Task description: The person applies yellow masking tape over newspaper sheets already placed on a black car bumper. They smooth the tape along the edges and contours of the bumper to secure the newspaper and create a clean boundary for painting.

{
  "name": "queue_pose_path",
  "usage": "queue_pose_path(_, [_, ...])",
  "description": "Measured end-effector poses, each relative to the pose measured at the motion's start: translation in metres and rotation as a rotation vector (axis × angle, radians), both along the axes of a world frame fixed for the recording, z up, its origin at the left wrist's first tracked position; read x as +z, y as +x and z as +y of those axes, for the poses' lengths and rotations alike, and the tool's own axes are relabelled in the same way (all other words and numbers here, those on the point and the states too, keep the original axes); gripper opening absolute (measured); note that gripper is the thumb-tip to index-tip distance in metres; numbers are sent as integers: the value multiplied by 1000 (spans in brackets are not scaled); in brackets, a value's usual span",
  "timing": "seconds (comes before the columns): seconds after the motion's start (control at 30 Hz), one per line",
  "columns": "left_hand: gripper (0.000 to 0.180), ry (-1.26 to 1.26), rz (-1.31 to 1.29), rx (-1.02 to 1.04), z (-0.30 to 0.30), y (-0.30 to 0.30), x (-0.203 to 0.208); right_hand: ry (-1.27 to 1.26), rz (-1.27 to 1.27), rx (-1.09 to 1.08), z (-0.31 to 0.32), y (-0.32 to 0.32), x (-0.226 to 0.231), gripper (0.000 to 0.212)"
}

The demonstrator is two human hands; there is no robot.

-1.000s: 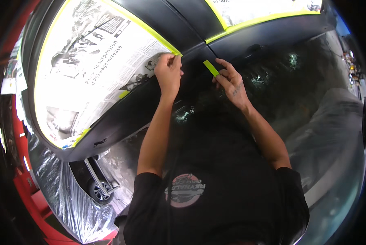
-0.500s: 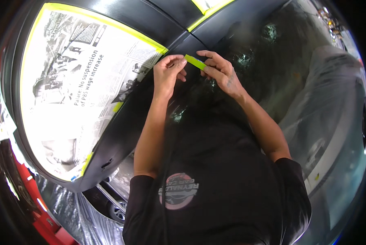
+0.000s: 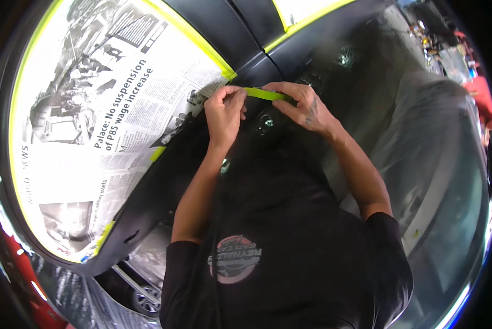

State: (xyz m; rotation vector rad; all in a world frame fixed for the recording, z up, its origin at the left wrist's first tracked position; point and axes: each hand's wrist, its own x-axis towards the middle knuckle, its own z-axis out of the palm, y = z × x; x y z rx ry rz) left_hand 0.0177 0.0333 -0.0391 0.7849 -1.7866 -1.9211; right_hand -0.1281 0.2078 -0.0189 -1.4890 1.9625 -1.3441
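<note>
A short strip of yellow-green masking tape [image 3: 264,94] stretches between my two hands, slightly bowed. My left hand [image 3: 223,115] pinches its left end between thumb and fingers. At the other end, my right hand [image 3: 307,109] has its thumb and fingers closed on the tape. Both hands are above a dark car body, close to the lower corner of a window covered with newspaper [image 3: 122,101]. Matching tape [image 3: 194,37] runs along the newspaper's upper edge, and small pieces hold its lower edge.
A second taped-over area [image 3: 303,12] lies at the top, across a dark pillar [image 3: 221,27]. Clear plastic sheeting [image 3: 438,126] drapes over something at the right. At lower left are a wheel [image 3: 146,300], more plastic and a red surface.
More of the tape strip shows between my hands, and it now lies flatter. My right fingers have shifted along it. The whole view has turned slightly, bringing the newspaper closer.
</note>
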Motion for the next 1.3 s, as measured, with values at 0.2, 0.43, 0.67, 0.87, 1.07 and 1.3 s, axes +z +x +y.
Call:
queue_pose_path(0.2, [19, -11, 48, 360, 26, -21, -9, 243, 313, 290, -11, -75, 49, 40])
queue_pose_path(0.43, [13, 5, 105, 836, 76, -79, -25, 172, 656, 674, -37, -174, 51, 48])
queue_pose_path(0.67, [14, -187, -80, 1136, 81, -105, -24, 167, 899, 836, -79, -185, 56, 41])
queue_pose_path(0.87, [16, -615, -287, 1207, 70, -108, -42, 137, 988, 865, -93, -185, 45, 40])
queue_pose_path(1.07, [13, -649, -368, 1185, 66, -107, -34, 74, 994, 848, -99, -183, 40, 42])
queue_pose_path(1.3, [15, -492, -290, 1204, 63, -107, -38, 28, 979, 855, -108, -183, 38, 39])
